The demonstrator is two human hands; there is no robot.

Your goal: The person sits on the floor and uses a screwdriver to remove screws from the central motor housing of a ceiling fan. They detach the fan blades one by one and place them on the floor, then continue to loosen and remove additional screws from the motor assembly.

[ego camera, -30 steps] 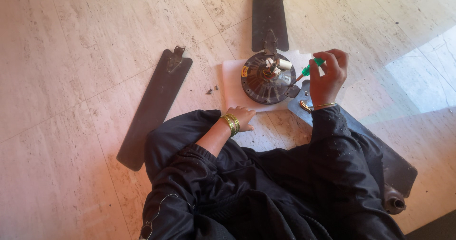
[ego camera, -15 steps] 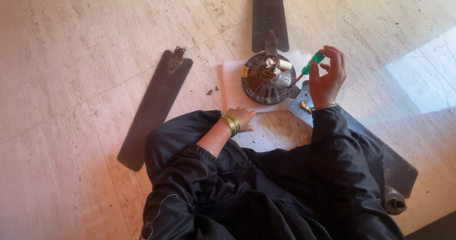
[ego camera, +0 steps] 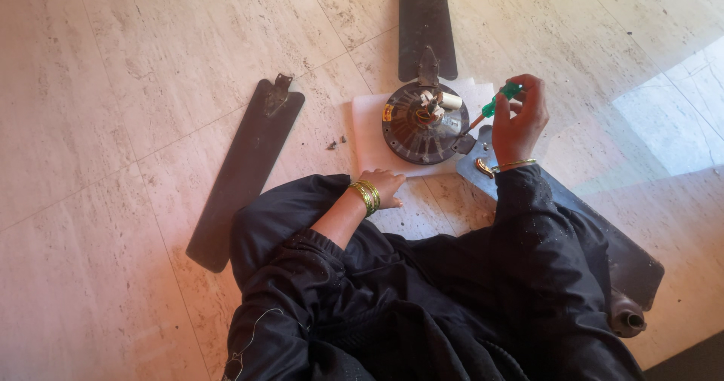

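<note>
- Small yellow-and-red label (ego camera: 388,113) on the left rim of the round dark fan motor (ego camera: 422,128); too small to read.
- Fan motor sits on a white sheet (ego camera: 369,136) laid on the beige marble floor (ego camera: 113,87), toward the far middle of the floor in view; slotted dark housing, copper windings and a white cylinder part (ego camera: 450,100) at its centre.
- Right hand (ego camera: 519,121) closed round a green-handled screwdriver (ego camera: 499,100), fingers pinched on the handle; orange shaft slants down-left to the motor's right edge.
- Left hand (ego camera: 386,188) rests on the floor at the near edge of the white sheet, fingers loosely curled, holding nothing visible; green and gold bangles (ego camera: 367,195) on the wrist.
- One dark fan blade (ego camera: 245,166) lies loose on the floor left of the sheet, metal bracket at its far end.
- Second blade (ego camera: 427,23) runs from the motor to the far edge of the view.
- Third blade (ego camera: 626,257) lies at the right, partly under the black sleeve (ego camera: 543,245).
- Few small dark bits (ego camera: 335,143) on the floor just left of the sheet.
- Bright sunlit patch on the floor at the right edge.
</note>
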